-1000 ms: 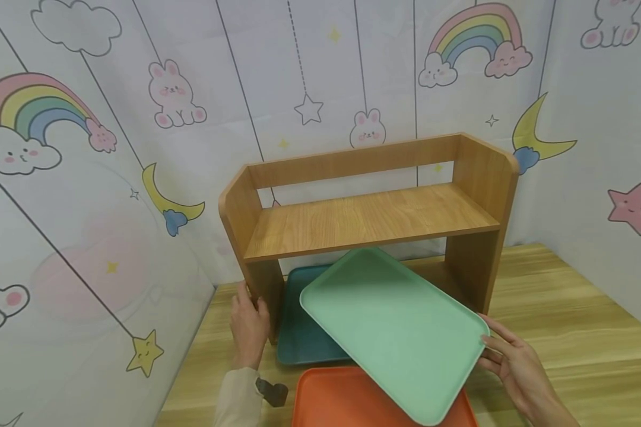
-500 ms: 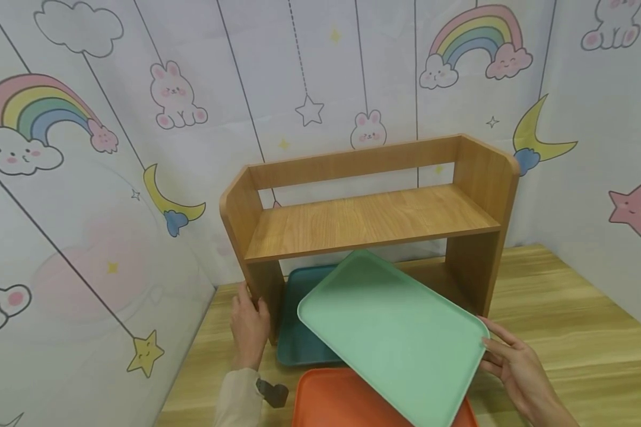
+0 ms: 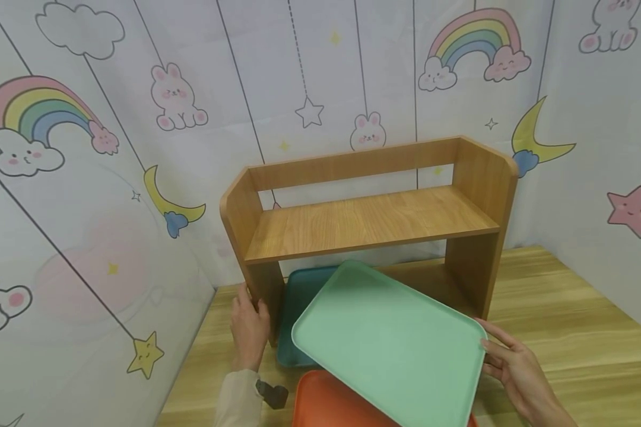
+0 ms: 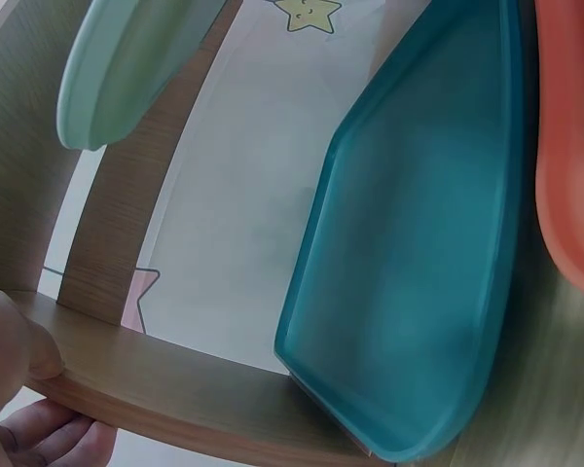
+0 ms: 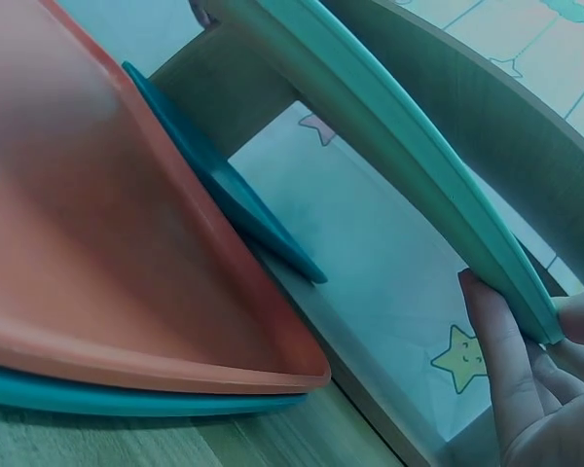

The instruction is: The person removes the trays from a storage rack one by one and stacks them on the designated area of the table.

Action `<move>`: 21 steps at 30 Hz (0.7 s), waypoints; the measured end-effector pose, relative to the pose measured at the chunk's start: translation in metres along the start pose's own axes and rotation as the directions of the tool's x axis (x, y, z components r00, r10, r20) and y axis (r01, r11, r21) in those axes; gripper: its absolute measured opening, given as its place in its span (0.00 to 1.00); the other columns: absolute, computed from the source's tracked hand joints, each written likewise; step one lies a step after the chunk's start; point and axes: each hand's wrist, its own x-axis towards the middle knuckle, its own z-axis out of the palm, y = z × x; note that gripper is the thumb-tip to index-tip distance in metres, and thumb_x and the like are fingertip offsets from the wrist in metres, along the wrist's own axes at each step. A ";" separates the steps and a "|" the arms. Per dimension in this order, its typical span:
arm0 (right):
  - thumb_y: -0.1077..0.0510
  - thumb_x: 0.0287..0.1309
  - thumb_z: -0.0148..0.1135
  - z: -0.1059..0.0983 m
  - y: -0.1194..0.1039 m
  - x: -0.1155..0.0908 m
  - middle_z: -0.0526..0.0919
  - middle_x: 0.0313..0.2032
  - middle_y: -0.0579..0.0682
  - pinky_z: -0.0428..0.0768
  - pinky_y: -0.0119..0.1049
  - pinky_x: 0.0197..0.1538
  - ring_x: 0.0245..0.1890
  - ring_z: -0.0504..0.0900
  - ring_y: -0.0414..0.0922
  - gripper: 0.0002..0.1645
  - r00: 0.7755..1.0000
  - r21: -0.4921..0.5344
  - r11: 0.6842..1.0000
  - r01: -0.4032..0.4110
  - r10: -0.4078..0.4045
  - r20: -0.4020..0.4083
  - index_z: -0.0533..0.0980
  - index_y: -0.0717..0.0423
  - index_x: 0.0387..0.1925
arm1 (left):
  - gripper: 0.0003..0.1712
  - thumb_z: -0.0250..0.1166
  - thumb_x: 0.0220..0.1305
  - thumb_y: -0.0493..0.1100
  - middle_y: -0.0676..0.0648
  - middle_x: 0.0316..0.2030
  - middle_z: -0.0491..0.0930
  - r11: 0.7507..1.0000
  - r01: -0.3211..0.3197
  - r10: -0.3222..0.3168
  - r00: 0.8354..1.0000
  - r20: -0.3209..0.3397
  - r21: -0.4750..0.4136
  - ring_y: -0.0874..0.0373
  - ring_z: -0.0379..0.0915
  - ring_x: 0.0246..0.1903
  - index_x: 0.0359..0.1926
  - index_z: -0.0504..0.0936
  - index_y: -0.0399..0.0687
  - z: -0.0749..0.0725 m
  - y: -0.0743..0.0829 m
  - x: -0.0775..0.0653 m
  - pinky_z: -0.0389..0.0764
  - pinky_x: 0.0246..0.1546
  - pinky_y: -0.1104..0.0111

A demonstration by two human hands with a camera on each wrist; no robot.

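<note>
My right hand (image 3: 520,370) pinches the right corner of a mint green tray (image 3: 390,344), thumb on top and fingers beneath. The tray hangs tilted in front of the wooden desk shelf (image 3: 374,219), its far corner close to the lower opening. With thumb and fingers on either side, my left hand (image 3: 250,329) grips the front edge of the shelf's left side panel (image 4: 195,404). A dark teal tray (image 4: 409,263) lies in the lower compartment at the left, its front part sticking out. Below the mint tray, an orange tray (image 3: 326,403) lies on the table, partly covered from above.
Another teal tray (image 5: 146,402) shows under the orange one in the right wrist view. The shelf's right side panel (image 3: 472,267) stands close beyond the mint tray. Walls with cartoon-printed cloth (image 3: 320,71) enclose the wood-grain table (image 3: 566,332) behind and at both sides.
The mint tray has swung toward me, its left corner coming nearer and its far corner drawing back from under the upper board. Both hands stay almost where they were.
</note>
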 end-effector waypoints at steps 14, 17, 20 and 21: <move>0.64 0.69 0.46 -0.001 -0.001 -0.002 0.84 0.47 0.39 0.82 0.33 0.40 0.44 0.84 0.37 0.24 0.999 -0.059 0.998 -0.029 0.028 -0.024 0.74 0.40 0.60 | 0.25 0.57 0.62 0.35 0.30 0.45 0.75 1.000 -0.007 0.007 1.000 0.002 0.002 0.34 0.74 0.44 0.60 0.65 0.39 -0.001 0.000 0.000 0.74 0.43 0.44; 0.63 0.69 0.47 -0.002 -0.001 -0.003 0.84 0.47 0.38 0.82 0.33 0.39 0.44 0.84 0.36 0.23 0.998 -0.086 0.995 -0.050 0.047 -0.040 0.74 0.39 0.59 | 0.25 0.57 0.62 0.35 0.30 0.45 0.75 1.000 -0.004 0.004 1.000 0.006 0.002 0.34 0.74 0.45 0.60 0.65 0.39 -0.001 0.000 0.000 0.74 0.43 0.44; 0.62 0.69 0.48 -0.002 -0.001 -0.003 0.84 0.47 0.36 0.82 0.34 0.39 0.44 0.84 0.36 0.22 0.996 -0.110 0.991 -0.072 0.066 -0.062 0.75 0.36 0.57 | 0.25 0.57 0.63 0.35 0.30 0.46 0.75 1.000 0.000 0.000 1.000 0.013 -0.001 0.34 0.74 0.45 0.60 0.65 0.39 -0.002 0.000 -0.001 0.74 0.44 0.44; 0.61 0.69 0.48 -0.003 0.000 -0.003 0.83 0.48 0.36 0.82 0.34 0.39 0.44 0.84 0.35 0.22 0.995 -0.122 0.989 -0.079 0.071 -0.070 0.75 0.35 0.56 | 0.25 0.57 0.63 0.35 0.30 0.46 0.75 1.000 0.002 -0.002 1.000 0.015 -0.002 0.34 0.74 0.45 0.61 0.65 0.39 -0.002 0.000 -0.001 0.74 0.44 0.44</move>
